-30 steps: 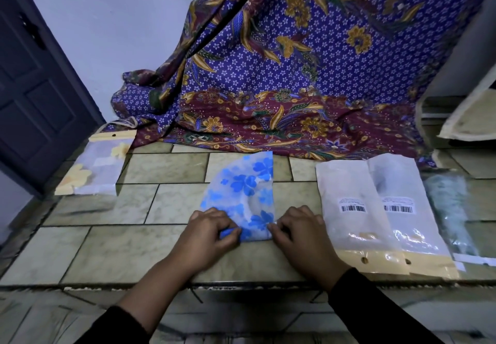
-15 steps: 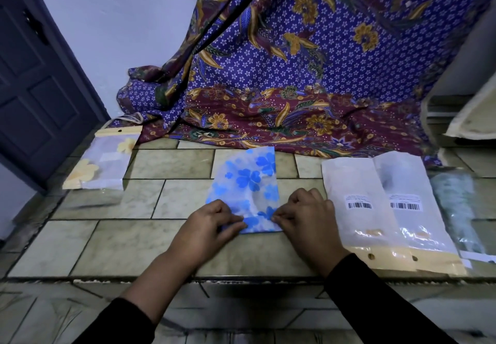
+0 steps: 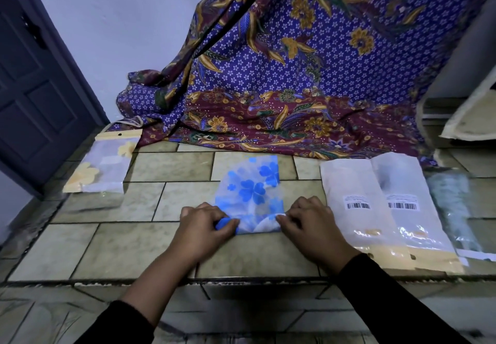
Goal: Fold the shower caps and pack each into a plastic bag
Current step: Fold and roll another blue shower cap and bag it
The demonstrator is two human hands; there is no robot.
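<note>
batik cloth (image 3: 308,80), dark door (image 3: 35,96), tiled ledge (image 3: 128,247)

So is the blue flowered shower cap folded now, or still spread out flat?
Partly folded. The shower cap is a narrow wedge, and both hands pinch its near edge.

Both hands press on the near edge of a blue-flowered shower cap (image 3: 252,190) lying flat on the tiled counter (image 3: 134,247). The left hand (image 3: 206,225) pinches its lower left corner, the right hand (image 3: 308,223) its lower right, fingers curled over the plastic. Just to the right lie two plastic bags (image 3: 375,209) side by side, each with a barcode label, touching along their long edges. Farther left, well apart, sits a packed bag (image 3: 104,166) showing yellow flowers. A purple patterned cloth (image 3: 295,88) drapes down behind onto the counter's far edge.
</note>
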